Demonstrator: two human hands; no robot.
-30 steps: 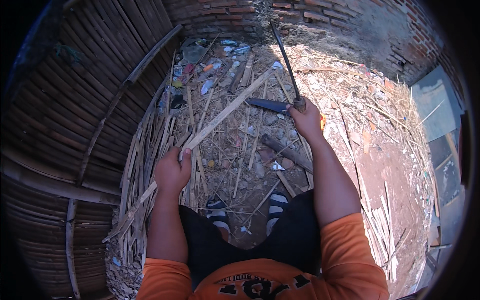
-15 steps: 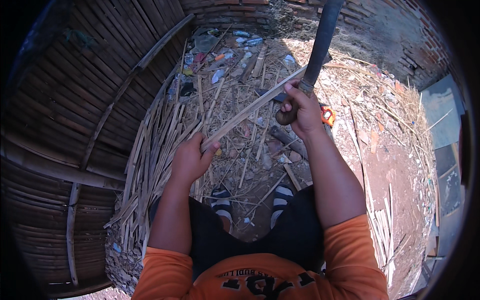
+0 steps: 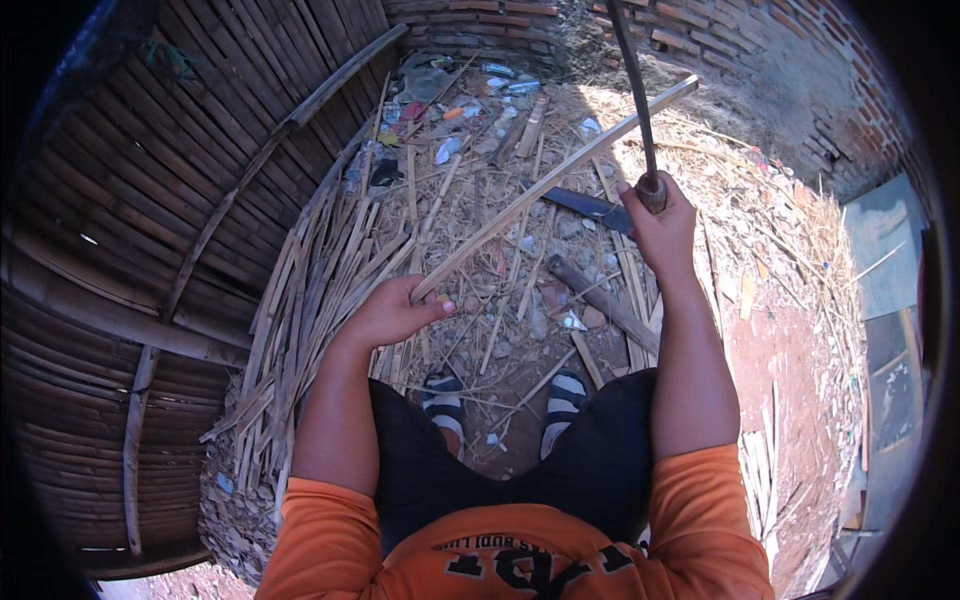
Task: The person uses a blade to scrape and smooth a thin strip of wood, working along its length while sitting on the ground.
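My left hand (image 3: 388, 312) is closed around the lower end of a long, pale bamboo strip (image 3: 530, 195), which slants up to the right. In my right hand (image 3: 666, 228) is the wooden handle of a machete (image 3: 637, 95). Its dark blade points upward, seen nearly edge-on. Blade and strip cross in the picture near the strip's far end; whether they touch I cannot tell. Below the strip, another dark flat blade (image 3: 585, 206) lies on the debris, its right end hidden by my right hand.
Many bamboo strips (image 3: 290, 330) are heaped at the left, beside a slatted bamboo wall (image 3: 90, 190). A thick round stick (image 3: 605, 305) lies ahead of my sandalled feet. Litter and straw (image 3: 460, 130) cover the ground up to the brick wall (image 3: 700, 40).
My right hand has moved right and slightly down, away from the strip, and turned the machete edge-on. The orange tape measure on the ground has gone from sight behind that hand.
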